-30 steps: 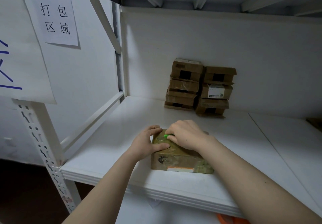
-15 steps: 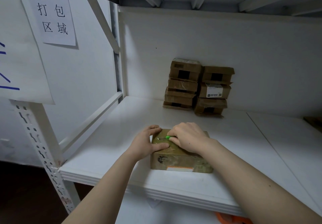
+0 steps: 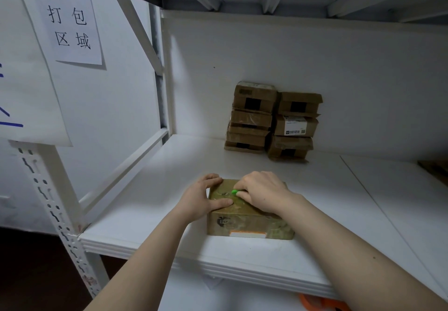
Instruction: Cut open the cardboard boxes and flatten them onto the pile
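Note:
A small taped cardboard box (image 3: pixel 249 224) sits near the front edge of the white shelf (image 3: pixel 150 204). My left hand (image 3: pixel 201 199) grips its top left corner, thumb on the lid, fingers over the far edge. My right hand (image 3: pixel 263 193) rests on the lid, closed around a small green cutter (image 3: pixel 234 192); only its tip shows, touching the tape on top. Two stacks of closed cardboard boxes (image 3: pixel 274 120) stand against the back wall.
The shelf's upright post (image 3: pixel 58 213) and diagonal brace (image 3: pixel 123 167) bound the left side. A paper sign (image 3: pixel 70 17) hangs on the left wall. Brown cardboard (image 3: pixel 434 170) shows at the right edge. Something orange (image 3: pixel 322 303) lies below the shelf.
My right hand and the green cutter tip have shifted slightly rightward along the box's top. My left hand keeps its hold on the corner.

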